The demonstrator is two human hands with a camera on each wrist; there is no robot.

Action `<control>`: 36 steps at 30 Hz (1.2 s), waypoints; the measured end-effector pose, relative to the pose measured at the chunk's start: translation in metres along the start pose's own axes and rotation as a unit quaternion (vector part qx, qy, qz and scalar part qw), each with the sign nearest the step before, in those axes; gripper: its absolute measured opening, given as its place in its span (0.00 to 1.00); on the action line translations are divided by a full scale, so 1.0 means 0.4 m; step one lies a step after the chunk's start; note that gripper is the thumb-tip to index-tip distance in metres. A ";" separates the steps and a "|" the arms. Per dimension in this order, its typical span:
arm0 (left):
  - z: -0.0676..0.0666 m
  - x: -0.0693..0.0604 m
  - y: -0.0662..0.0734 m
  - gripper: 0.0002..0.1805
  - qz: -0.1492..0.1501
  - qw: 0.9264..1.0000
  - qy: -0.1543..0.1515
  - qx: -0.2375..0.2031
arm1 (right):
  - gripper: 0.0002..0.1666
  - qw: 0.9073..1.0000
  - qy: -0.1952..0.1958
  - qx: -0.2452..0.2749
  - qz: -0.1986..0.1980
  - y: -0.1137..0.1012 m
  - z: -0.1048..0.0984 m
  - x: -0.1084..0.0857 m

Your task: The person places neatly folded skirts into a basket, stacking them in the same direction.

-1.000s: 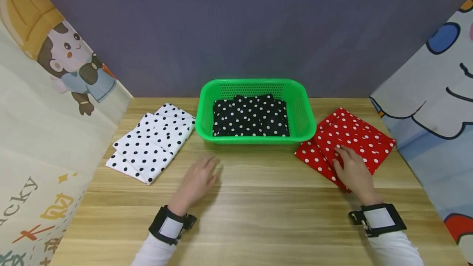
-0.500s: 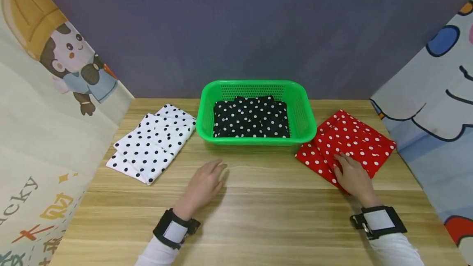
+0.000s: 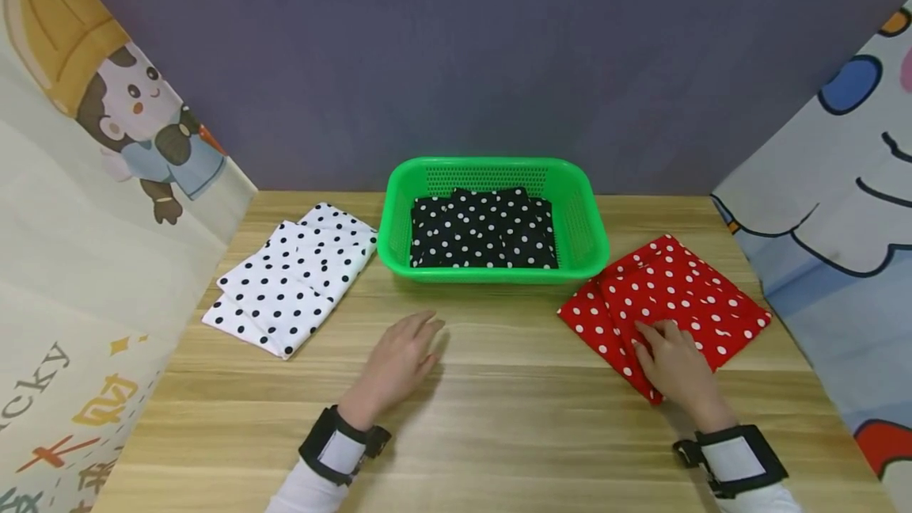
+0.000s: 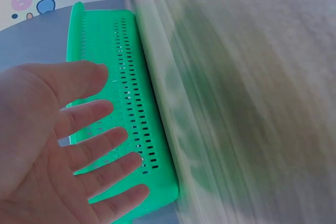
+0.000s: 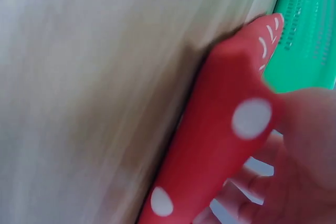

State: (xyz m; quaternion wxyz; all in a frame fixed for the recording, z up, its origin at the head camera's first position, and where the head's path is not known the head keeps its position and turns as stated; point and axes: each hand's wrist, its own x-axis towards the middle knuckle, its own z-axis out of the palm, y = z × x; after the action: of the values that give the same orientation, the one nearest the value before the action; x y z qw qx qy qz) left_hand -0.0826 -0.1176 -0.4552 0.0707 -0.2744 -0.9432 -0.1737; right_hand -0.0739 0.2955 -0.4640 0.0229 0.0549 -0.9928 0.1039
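In the head view my right hand (image 3: 680,370) is on a folded red cloth with white dots (image 3: 677,283) at the right. Its thumb and fingertips bear on the fabric near the front corner. The right wrist view shows the thumb against a raised fold of the red cloth (image 5: 210,135), with the fingers beyond it. My left hand (image 3: 395,362) hovers with spread fingers and holds nothing, in front of a green plastic basket (image 3: 499,277). Inside the basket lie folded black cloths with white dots (image 3: 484,232).
Left of the basket, folded white cloths with black dots (image 3: 292,283) lie on the wooden table (image 3: 499,434). A dark panel (image 3: 484,54) stands behind. Printed curtains (image 3: 85,260) flank both sides.
The red cloth has slid toward the person and away from the basket's side, moving with my right hand. My left hand has drifted slightly to the right.
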 end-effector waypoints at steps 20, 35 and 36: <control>0.000 0.019 0.027 0.30 0.029 0.999 0.021 -0.007 | 0.20 0.999 -0.007 0.028 -0.039 -0.125 0.007 -0.051; 0.019 0.034 0.067 0.29 0.029 0.999 -0.022 -0.004 | 0.25 0.995 -0.006 -0.022 -0.099 -0.212 0.035 -0.072; 0.021 0.035 0.070 0.29 0.033 0.999 -0.023 -0.001 | 0.25 0.994 -0.008 -0.021 -0.103 -0.218 0.038 -0.072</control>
State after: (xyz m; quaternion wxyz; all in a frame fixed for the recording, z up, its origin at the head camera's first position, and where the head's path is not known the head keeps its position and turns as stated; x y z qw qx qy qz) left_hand -0.0795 -0.0855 -0.4519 0.0545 -0.3089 -0.9349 -0.1660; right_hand -0.0359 0.2107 -0.4628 0.0270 0.1568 -0.9841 0.0794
